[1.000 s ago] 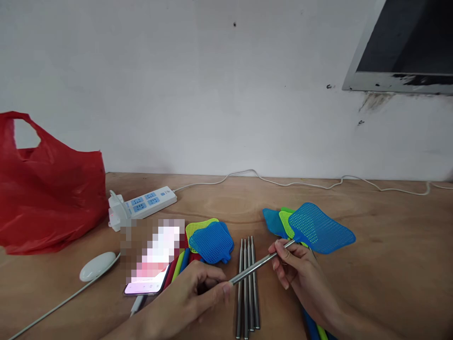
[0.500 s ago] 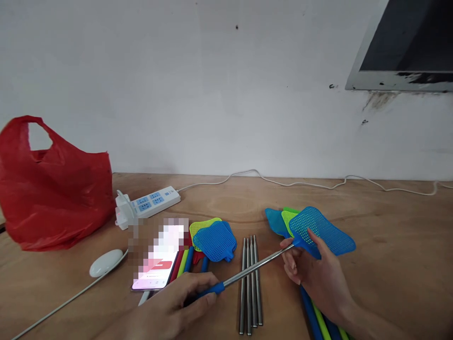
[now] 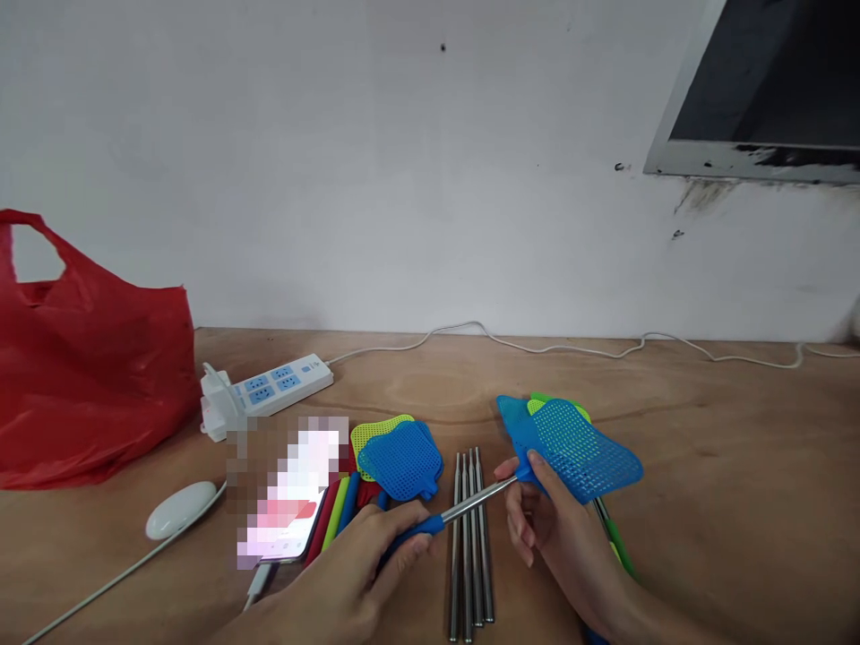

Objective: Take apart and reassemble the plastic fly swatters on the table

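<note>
A fly swatter [image 3: 568, 448] with a blue mesh head and metal rod slants between my hands. My left hand [image 3: 376, 564] is wrapped round its blue handle. My right hand [image 3: 557, 528] pinches the neck below the head, thumb on top and the lower fingers loosely curled. Under the rod, several loose metal rods [image 3: 472, 555] lie side by side on the table. Left of them rest loose swatter heads [image 3: 401, 459], blue over yellow-green, beside red, yellow and blue handles [image 3: 339, 511]. Behind my right hand lie more swatters [image 3: 514, 417], partly hidden.
A lit phone [image 3: 296, 511] lies left of the handles, partly pixelated. Farther left are a white oval device [image 3: 180, 511], a power strip [image 3: 286, 383] and a red plastic bag [image 3: 100, 376]. A white cable [image 3: 557, 348] runs along the wall on the wooden table [image 3: 739, 502].
My right hand has come closer to my left and now grips the swatter's neck. The bare rod between my hands looks shorter. The camera view has shifted slightly.
</note>
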### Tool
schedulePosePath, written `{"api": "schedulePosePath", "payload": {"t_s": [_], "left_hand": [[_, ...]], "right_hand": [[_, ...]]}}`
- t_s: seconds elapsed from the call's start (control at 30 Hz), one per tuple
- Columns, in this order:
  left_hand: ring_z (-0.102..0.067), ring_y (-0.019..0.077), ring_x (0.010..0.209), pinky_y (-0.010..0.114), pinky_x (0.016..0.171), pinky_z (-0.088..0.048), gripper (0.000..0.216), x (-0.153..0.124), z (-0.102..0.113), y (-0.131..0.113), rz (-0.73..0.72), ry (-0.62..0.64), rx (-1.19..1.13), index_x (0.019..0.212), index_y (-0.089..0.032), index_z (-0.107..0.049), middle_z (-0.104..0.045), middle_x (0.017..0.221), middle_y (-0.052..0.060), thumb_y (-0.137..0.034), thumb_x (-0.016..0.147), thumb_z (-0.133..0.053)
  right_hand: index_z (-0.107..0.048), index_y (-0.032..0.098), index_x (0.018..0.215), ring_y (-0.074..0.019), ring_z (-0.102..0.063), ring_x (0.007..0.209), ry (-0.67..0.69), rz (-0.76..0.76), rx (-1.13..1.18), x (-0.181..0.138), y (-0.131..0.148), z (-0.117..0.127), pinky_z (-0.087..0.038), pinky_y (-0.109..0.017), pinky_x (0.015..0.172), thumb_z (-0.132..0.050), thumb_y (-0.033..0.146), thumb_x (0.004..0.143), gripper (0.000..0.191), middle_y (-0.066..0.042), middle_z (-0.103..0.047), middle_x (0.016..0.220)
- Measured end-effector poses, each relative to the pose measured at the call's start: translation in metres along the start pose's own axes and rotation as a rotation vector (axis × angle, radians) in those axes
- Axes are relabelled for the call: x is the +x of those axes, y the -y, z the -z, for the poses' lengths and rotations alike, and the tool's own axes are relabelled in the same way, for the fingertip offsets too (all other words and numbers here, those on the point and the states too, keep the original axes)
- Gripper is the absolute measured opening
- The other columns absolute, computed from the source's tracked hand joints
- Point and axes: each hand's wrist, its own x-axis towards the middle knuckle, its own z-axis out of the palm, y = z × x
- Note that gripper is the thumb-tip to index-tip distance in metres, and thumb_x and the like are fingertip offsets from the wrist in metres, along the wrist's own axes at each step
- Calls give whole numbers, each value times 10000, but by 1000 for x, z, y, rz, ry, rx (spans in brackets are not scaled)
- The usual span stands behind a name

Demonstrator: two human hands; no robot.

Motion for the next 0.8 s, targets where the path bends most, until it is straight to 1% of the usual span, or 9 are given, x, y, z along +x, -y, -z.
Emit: {"api": "schedulePosePath", "payload": {"t_s": [0.2,0.3,0.4,0.47,0.57,0.6,0.67,0.73,0.8], "left_hand": [[-583,238,970,333,874,-455,396,5,1,-4,58,8,-65,1139,-280,-644,-673,1090,26,-542,1000,-382],[-578,236,969,325,864,-459,433,9,1,-9,75,14,-115,1130,-279,-659,-674,1080,23,-584,982,-390],[-577,245,1006,327,873,-464,460,9,0,-15,104,30,-151,1174,-283,-651,-670,1129,25,-608,967,-399],[-569,254,1071,337,931,-446,457,9,1,-18,105,5,-167,1238,-295,-624,-662,1190,22,-592,975,-396],[-546,248,1151,337,1008,-392,400,10,3,-22,39,-95,-146,1250,-303,-613,-649,1249,10,-506,1013,-364],[-558,242,1127,329,987,-400,378,12,4,-23,14,-126,-124,1222,-294,-623,-659,1222,11,-477,1020,-362],[-604,219,947,299,841,-443,344,16,5,-23,-20,-151,-56,1106,-261,-655,-697,1038,19,-446,1018,-378],[-582,187,740,272,683,-421,335,20,5,-22,-41,-135,15,958,-229,-661,-663,814,10,-426,1011,-395],[-533,162,638,259,608,-374,342,23,4,-20,-63,-116,69,857,-212,-636,-602,704,-4,-396,1012,-393]], "right_hand": [[-711,170,751,-123,-500,437,7,-16,47,-2,8,-4,-433,-240,412,-767,627,687,465,8,-578,508],[-732,173,798,-137,-544,530,43,5,34,-5,12,-4,-477,-262,506,-782,568,715,407,-9,-617,587],[-747,173,874,-151,-574,612,48,54,-15,-6,13,-3,-472,-253,523,-822,489,711,364,-27,-649,675],[-745,171,878,-151,-571,625,23,89,-46,-4,15,0,-458,-236,500,-830,472,707,356,-27,-641,687],[-716,170,777,-118,-536,557,-79,162,-71,1,23,4,-445,-214,456,-826,501,693,359,-4,-611,664],[-693,173,732,-102,-519,513,-120,183,-86,3,27,5,-429,-207,425,-825,517,680,372,3,-613,667],[-633,187,669,-86,-477,406,-150,166,-172,7,35,11,-357,-201,348,-795,563,677,409,18,-610,615],[-573,204,609,-76,-368,285,-123,134,-349,12,42,18,-249,-207,287,-736,638,685,469,51,-525,452],[-564,216,614,-88,-339,272,-97,157,-566,16,45,29,-218,-216,303,-645,654,762,470,64,-464,377]]}}
